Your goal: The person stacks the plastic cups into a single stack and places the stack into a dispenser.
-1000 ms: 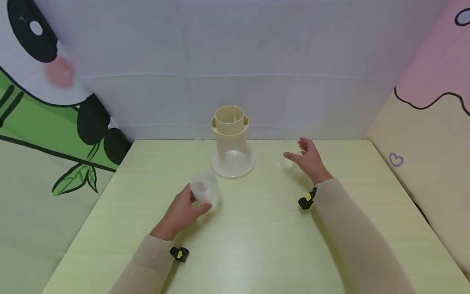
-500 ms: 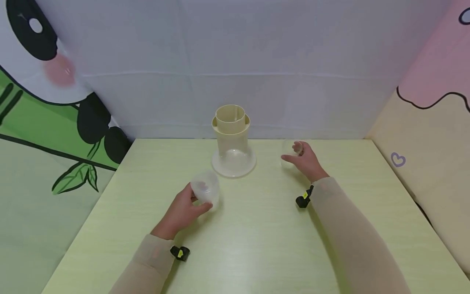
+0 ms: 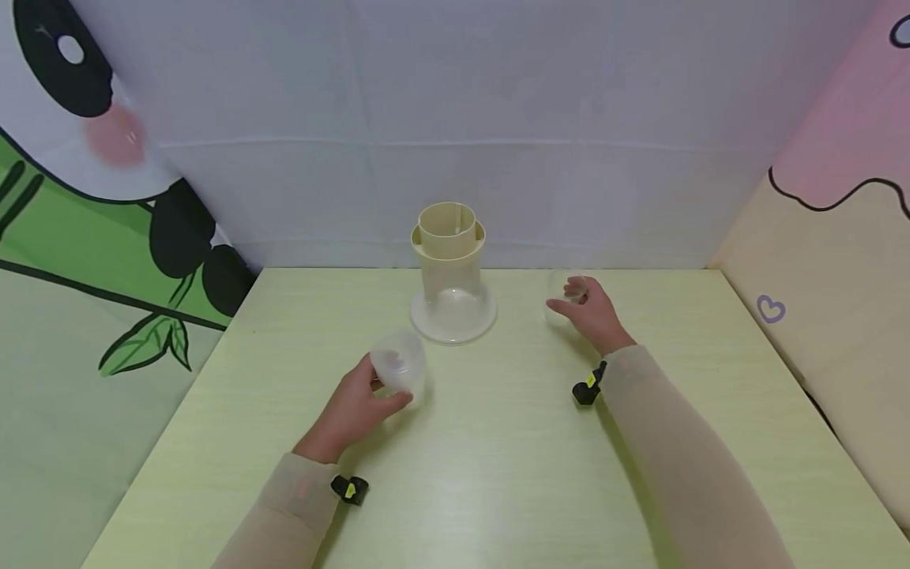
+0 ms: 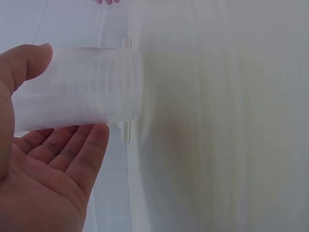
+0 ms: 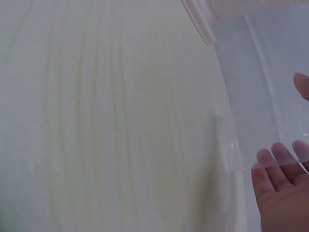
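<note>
My left hand grips a translucent plastic cup left of the middle of the table. In the left wrist view the cup lies between the thumb and the fingers, with its end close to the tabletop. At the back right, my right hand holds a clear plastic cup. Its thumb is on the near side and the fingers curl round the far side, showing through the clear wall. The right wrist view has this cup near the table surface, its outline faint.
A cream-coloured cylinder stand with a smaller tube in its top rises at the back middle, on a wide round clear base. Behind the pale wooden table hangs a white cloth. Printed panels flank both sides.
My right hand has shifted slightly left and its fingers have come round the clear cup. The left hand and its cup have stayed almost in place.
</note>
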Demonstrator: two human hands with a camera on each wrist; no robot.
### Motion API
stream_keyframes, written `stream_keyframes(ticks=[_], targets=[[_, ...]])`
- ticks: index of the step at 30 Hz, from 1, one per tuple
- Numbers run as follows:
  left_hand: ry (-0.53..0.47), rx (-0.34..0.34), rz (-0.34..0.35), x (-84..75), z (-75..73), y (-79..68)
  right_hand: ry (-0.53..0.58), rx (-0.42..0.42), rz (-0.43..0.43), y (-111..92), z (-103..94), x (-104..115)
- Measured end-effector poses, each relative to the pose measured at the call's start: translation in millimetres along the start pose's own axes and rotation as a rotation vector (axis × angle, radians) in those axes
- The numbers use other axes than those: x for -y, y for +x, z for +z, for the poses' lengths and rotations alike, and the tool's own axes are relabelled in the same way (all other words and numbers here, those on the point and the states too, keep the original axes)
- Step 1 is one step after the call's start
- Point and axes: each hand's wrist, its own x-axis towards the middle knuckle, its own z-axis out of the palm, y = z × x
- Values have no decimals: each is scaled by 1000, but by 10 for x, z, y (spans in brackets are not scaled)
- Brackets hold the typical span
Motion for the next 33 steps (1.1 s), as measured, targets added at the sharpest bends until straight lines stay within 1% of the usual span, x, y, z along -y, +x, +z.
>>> stream_keyframes(ticks=[8,12,15,18,22,26,30,33], targets=[[-7,1,-8,-6,0,-6,-11,5,-34,-35,-7,48],[0,5,-19,-14,-5,-5,-6,30,-44,-62,-8,92],[2,11,-14,-19,-12,-5,2,54,-49,-93,-3,145],[-4,13,-12,-25,-14,-1,-4,73,-71,-122,2,213],[-8,12,-11,-26,-15,4,-11,91,-126,-164,18,346],[-5,10,-2,-21,-13,8,-18,121,-185,-225,65,528],[1,8,1,-14,-13,8,-14,143,-221,-270,146,700],[5,9,3,-8,-16,5,10,158,-243,-303,212,807]])
